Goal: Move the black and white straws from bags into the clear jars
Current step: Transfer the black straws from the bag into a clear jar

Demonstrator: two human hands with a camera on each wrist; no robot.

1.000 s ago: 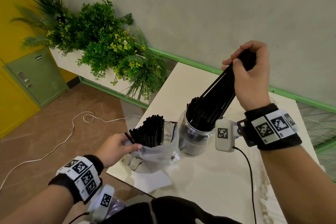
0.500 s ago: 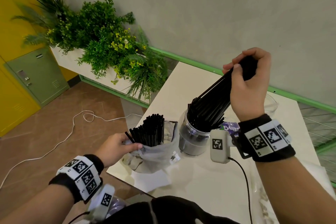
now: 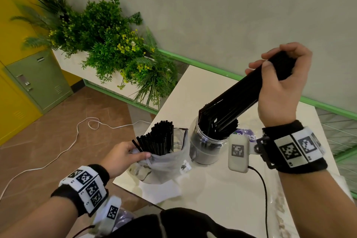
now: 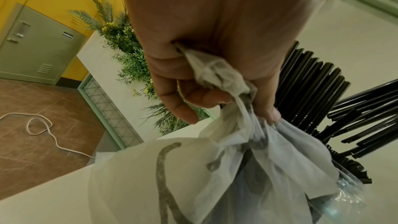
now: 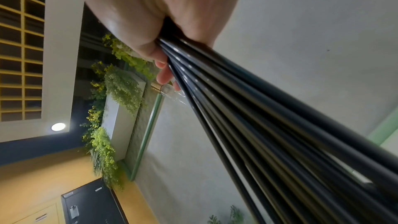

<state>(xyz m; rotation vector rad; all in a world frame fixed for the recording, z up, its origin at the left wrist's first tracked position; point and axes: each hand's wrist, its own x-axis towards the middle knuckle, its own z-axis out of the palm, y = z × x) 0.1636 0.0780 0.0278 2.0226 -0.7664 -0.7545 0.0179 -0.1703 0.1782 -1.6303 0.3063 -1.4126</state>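
Since prior frame, right hand (image 3: 278,85) dipped slightly, fist round top of black straw bundle (image 3: 237,102), lower ends in clear jar (image 3: 207,145) below it. Left hand (image 3: 123,157) pinched bag (image 3: 164,164), more straws inside. Straws looked light, stiff, slick; grip near top.

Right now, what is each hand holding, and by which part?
The right hand grips a bundle of black straws by its upper end, lower ends in the clear jar. The left hand bunches the plastic bag at its rim.
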